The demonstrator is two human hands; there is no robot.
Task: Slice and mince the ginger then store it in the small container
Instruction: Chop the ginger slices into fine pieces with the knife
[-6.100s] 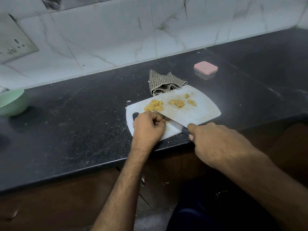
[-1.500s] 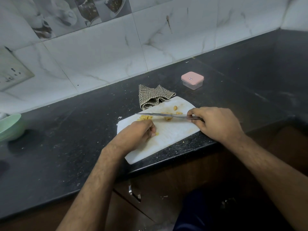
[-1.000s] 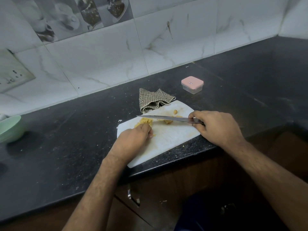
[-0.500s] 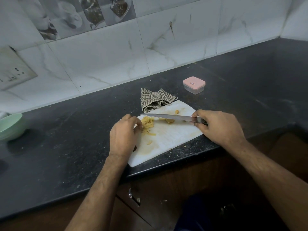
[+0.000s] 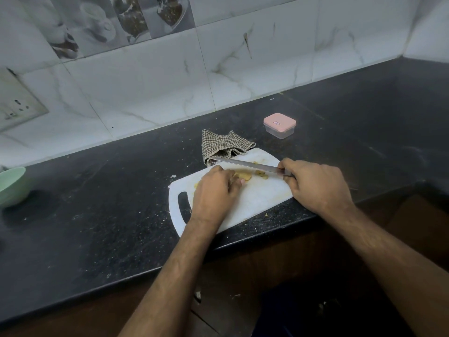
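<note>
A white cutting board (image 5: 262,200) lies at the counter's front edge. Yellow ginger slices (image 5: 243,175) sit near its far side, more bits (image 5: 262,174) just right of them. My left hand (image 5: 215,190) rests over the board with its fingertips on the ginger pile, covering part of it. My right hand (image 5: 315,186) grips the handle of a long knife (image 5: 245,163), whose blade runs left above the ginger toward the cloth. The small clear container with a pink lid (image 5: 280,125) stands closed on the counter behind the board.
A checked cloth (image 5: 223,145) lies bunched against the board's far edge. A green bowl (image 5: 9,186) sits at the far left of the black counter (image 5: 109,203). A tiled wall with a socket plate (image 5: 17,105) rises behind. Brown cabinet fronts are below the counter edge.
My left hand has slid right from the board's left edge onto the ginger pile, uncovering the board's handle hole. The knife stays held above the ginger, its tip now nearer the cloth.
</note>
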